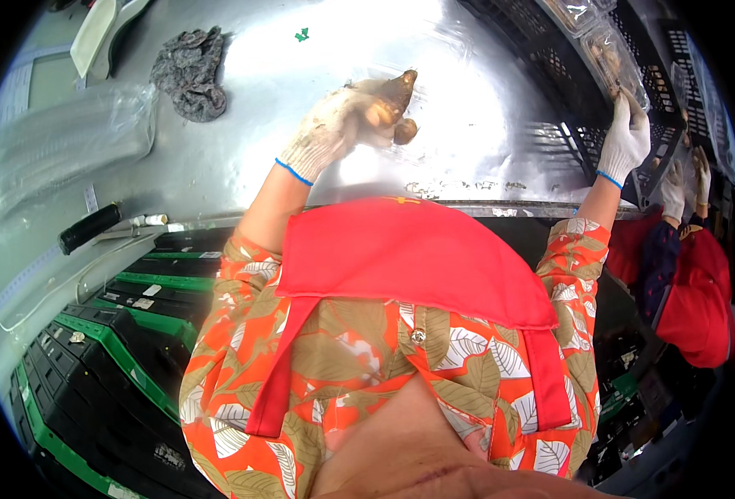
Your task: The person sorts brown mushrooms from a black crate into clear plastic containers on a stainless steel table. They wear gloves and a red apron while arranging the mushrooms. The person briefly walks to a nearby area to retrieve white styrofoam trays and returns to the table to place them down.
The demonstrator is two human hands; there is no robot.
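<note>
My left hand, in a white knit glove with a blue cuff, is closed round some brown, knobbly pieces of produce above the metal table. One piece tapers to a point and another is small and rounded; their exact kind is unclear. Far to the right, my gloved right hand pinches the near end of a clear plastic punnet. Pale brown pieces show inside that punnet. It lies along a black plastic crate.
Left on the metal table lie a dark grey rag and clear plastic bags. A green scrap sits farther back. Black and green crates stand below left. A co-worker's gloved hands are at the far right.
</note>
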